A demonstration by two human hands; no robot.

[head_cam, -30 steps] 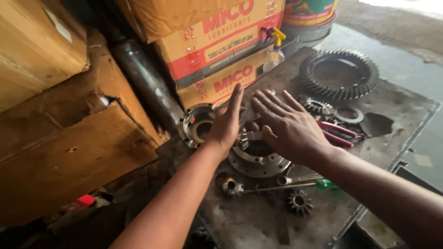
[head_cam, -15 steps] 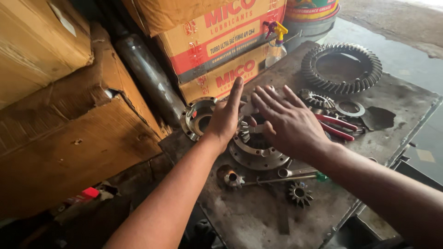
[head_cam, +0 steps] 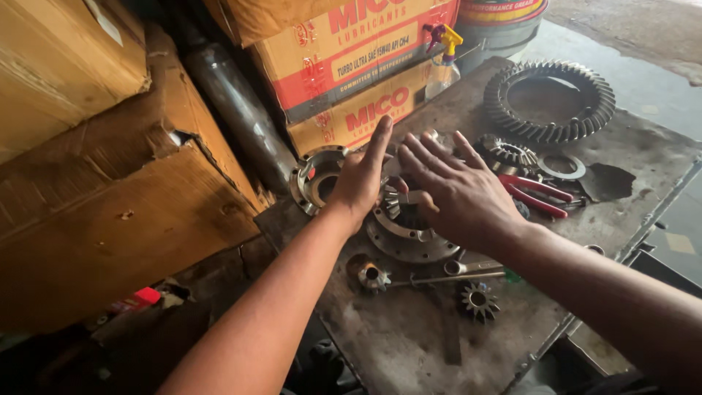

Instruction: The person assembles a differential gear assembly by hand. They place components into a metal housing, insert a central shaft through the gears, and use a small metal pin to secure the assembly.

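Observation:
A round flanged differential case (head_cam: 411, 238) lies on the dirty metal bench. A small bevel gear (head_cam: 393, 201) sits in its top. My left hand (head_cam: 360, 178) rests flat on the case's left side, fingers straight and pointing away from me. My right hand (head_cam: 462, 192) lies over the case's right side with fingers spread, its thumb touching the bevel gear. Neither hand grips anything. A second flanged case half (head_cam: 313, 178) lies just left of my left hand.
A large ring gear (head_cam: 550, 99) lies at the back right. Red-handled pliers (head_cam: 537, 194), a side gear (head_cam: 508, 153) and a washer (head_cam: 561, 167) sit right of my hand. Two small pinions (head_cam: 373, 276) (head_cam: 479, 300) and a screwdriver (head_cam: 453, 278) lie nearer. Cardboard boxes (head_cam: 351, 58), a metal tube (head_cam: 234, 102) and a spray bottle (head_cam: 444, 55) stand behind.
Both hands stay on the case, almost still. The view has shifted slightly.

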